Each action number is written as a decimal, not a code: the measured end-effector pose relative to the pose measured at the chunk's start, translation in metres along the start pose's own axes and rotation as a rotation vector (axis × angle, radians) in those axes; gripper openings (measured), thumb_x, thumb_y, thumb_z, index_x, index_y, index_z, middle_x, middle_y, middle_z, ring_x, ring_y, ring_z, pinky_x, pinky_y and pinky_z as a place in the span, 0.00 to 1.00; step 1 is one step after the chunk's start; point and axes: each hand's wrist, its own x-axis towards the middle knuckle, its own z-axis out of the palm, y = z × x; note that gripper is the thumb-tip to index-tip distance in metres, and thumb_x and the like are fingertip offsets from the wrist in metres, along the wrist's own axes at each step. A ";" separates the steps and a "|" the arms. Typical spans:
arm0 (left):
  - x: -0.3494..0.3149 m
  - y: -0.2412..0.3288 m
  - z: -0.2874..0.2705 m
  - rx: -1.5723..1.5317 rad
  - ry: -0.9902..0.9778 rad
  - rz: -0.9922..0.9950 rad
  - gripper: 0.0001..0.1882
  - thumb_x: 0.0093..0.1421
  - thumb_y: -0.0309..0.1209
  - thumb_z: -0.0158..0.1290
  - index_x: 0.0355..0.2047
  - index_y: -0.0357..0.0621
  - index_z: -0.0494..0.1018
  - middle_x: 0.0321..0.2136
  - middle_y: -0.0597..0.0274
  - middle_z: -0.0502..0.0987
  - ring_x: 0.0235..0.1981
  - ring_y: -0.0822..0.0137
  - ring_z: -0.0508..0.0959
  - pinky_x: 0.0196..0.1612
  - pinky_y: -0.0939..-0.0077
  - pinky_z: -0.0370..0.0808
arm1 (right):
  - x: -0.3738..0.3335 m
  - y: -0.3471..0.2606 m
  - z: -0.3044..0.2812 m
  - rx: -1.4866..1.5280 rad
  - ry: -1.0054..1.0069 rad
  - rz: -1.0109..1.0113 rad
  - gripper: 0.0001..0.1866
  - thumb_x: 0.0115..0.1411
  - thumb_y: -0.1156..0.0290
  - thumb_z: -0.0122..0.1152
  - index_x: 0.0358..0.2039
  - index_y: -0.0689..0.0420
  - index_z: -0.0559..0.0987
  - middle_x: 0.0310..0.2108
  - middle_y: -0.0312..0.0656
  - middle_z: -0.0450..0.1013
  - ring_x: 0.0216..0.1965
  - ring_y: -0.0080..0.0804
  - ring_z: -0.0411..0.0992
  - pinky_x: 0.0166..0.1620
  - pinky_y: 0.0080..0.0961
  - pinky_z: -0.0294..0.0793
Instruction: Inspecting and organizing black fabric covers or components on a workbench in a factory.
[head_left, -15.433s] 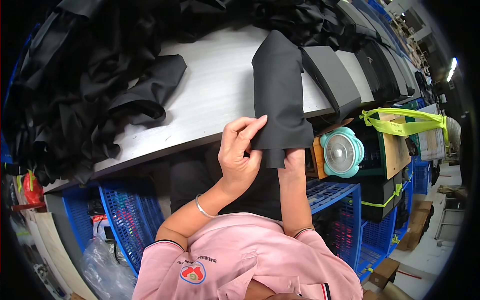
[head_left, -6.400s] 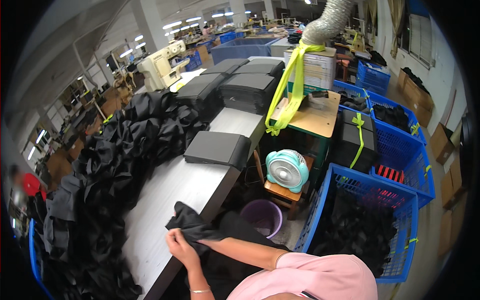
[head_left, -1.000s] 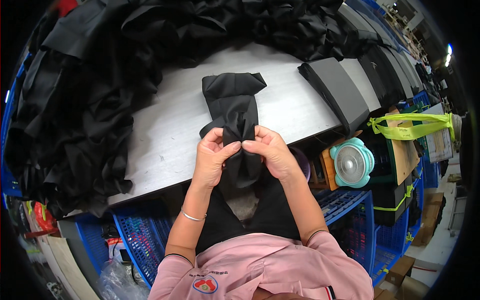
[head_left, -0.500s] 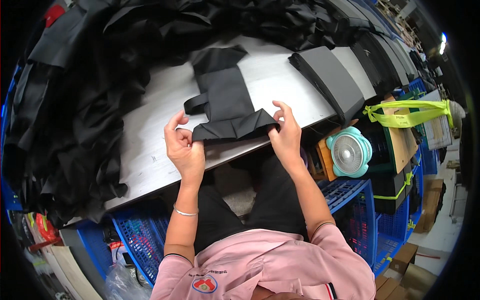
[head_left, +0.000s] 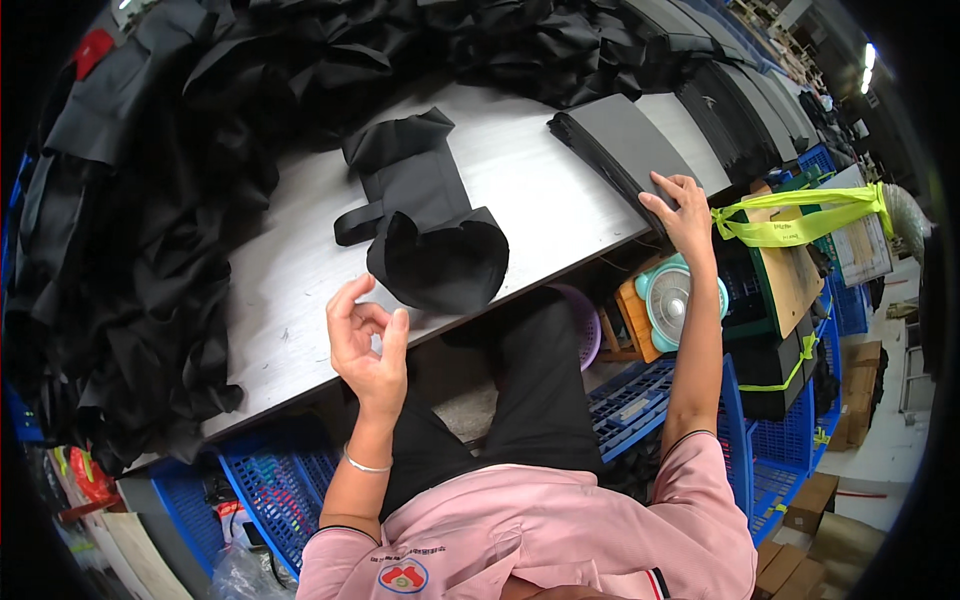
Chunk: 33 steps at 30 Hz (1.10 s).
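i see left hand (head_left: 366, 352) released, empty, near black fabric piece (head_left: 415, 190) on tabletop (head_left: 290, 310); right hand (head_left: 688, 222) at grey-topped stack (head_left: 630, 145), can't tell if gripping.

My feed shows a textile workshop: I see black cloth (head_left: 150, 250) heaped along a surface (head_left: 520, 170), neat stacks (head_left: 640, 150), blue crates (head_left: 275, 485) and cardboard boxes (head_left: 860, 390).

The black cloth piece (head_left: 424, 196) lies gaping, left of the grey stack (head_left: 630, 142).
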 end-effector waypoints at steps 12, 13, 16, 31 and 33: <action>-0.065 -0.003 0.034 -0.505 -0.576 -0.676 0.26 0.71 0.39 0.52 0.63 0.35 0.67 0.56 0.54 0.75 0.49 0.70 0.79 0.44 0.77 0.76 | -0.102 -0.107 -0.011 -0.476 0.232 -0.428 0.12 0.53 0.74 0.59 0.39 0.61 0.77 0.49 0.48 0.77 0.36 0.37 0.74 0.37 0.31 0.73; -0.070 -0.009 0.042 -0.597 -0.617 -0.727 0.30 0.71 0.43 0.51 0.65 0.36 0.65 0.60 0.52 0.72 0.54 0.67 0.76 0.49 0.74 0.75 | -0.126 -0.123 -0.013 -0.449 0.200 -0.427 0.11 0.53 0.74 0.59 0.39 0.61 0.77 0.50 0.49 0.77 0.35 0.36 0.73 0.36 0.30 0.73; -0.093 -0.029 0.068 -0.759 -0.708 -0.927 0.42 0.70 0.59 0.45 0.72 0.41 0.53 0.68 0.54 0.61 0.66 0.61 0.64 0.65 0.63 0.64 | -0.186 -0.162 -0.021 -0.255 0.043 -0.396 0.10 0.54 0.74 0.60 0.37 0.60 0.76 0.51 0.49 0.76 0.33 0.35 0.74 0.32 0.27 0.75; -0.105 -0.012 0.090 -1.362 -0.743 -1.131 0.39 0.56 0.40 0.69 0.62 0.35 0.66 0.56 0.46 0.75 0.53 0.53 0.79 0.58 0.58 0.77 | -0.285 -0.169 -0.071 0.802 -0.322 0.151 0.06 0.68 0.79 0.54 0.44 0.65 0.75 0.46 0.50 0.78 0.40 0.41 0.79 0.43 0.28 0.76; -0.094 0.000 0.084 -1.145 -0.684 -1.173 0.34 0.57 0.34 0.66 0.60 0.33 0.67 0.53 0.46 0.77 0.50 0.54 0.81 0.56 0.59 0.79 | -0.284 -0.169 -0.070 0.695 -0.197 0.159 0.11 0.65 0.76 0.60 0.47 0.64 0.75 0.44 0.49 0.76 0.41 0.41 0.76 0.43 0.29 0.74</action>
